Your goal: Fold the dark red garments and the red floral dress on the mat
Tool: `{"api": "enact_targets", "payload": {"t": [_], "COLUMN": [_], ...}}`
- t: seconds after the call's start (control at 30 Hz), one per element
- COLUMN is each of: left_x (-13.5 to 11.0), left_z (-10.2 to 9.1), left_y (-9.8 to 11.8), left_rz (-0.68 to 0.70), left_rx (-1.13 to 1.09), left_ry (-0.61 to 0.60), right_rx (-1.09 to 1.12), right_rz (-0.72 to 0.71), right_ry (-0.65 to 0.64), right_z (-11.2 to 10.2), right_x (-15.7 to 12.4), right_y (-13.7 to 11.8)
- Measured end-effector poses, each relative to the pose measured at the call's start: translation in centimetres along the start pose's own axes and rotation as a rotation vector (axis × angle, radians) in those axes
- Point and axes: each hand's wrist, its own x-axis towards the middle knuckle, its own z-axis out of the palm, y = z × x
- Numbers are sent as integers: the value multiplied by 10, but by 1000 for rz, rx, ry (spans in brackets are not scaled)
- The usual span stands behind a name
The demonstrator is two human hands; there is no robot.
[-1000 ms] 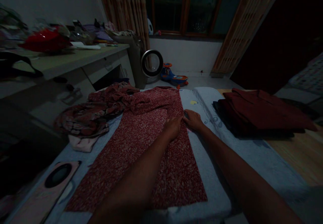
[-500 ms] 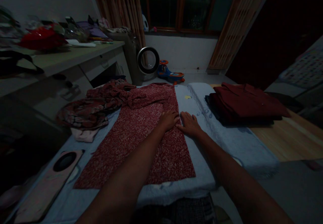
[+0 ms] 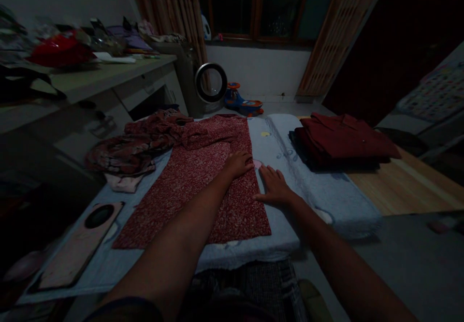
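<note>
A red speckled garment (image 3: pixel 203 186) lies spread flat on a pale blue padded cover (image 3: pixel 286 167) over the table. My left hand (image 3: pixel 239 163) rests palm down on the garment near its right edge, fingers stretched out. My right hand (image 3: pixel 273 185) lies flat beside it, fingers spread, on the cover at the garment's right edge, a little nearer to me than the left. Neither hand holds anything.
A crumpled patterned red cloth (image 3: pixel 130 148) lies at the garment's left. Folded dark red clothes (image 3: pixel 344 138) are stacked on the right, on the wooden tabletop (image 3: pixel 409 186). A pinkish board with a dark oval (image 3: pixel 83 237) sits front left. A cluttered desk (image 3: pixel 90 78) stands left; a toy car (image 3: pixel 241 103) is on the floor.
Both hands have slid toward me along the garment's right edge. The right hand has drawn apart from the left and spread flat. The view has pulled back.
</note>
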Motion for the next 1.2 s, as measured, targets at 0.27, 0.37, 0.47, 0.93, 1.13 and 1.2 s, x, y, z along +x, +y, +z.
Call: {"api": "enact_targets", "payload": {"t": [0.27, 0.37, 0.47, 0.93, 1.13, 1.2], "left_x": [0, 0, 0, -9, -52, -65], "left_z": [-1, -1, -3, -17, -18, -14], "left_y": [0, 1, 2, 37, 67, 72], "left_rz": [30, 26, 21, -25, 93, 99], "left_rx": [21, 29, 34, 136, 124, 121], "left_ry": [-1, -16, -28, -38, 8, -44], "right_rx": [-4, -8, -12, -13, -3, 1], "right_rz": [-58, -80, -94, -70, -65, -64], "right_ry": [-25, -24, -28, 1, -33, -41], "right_z": [-1, 1, 3, 5, 1, 0], "right_x": [-36, -49, -60, -68, -68, -69], "right_y": [-7, -8, -9, -12, -13, -14]}}
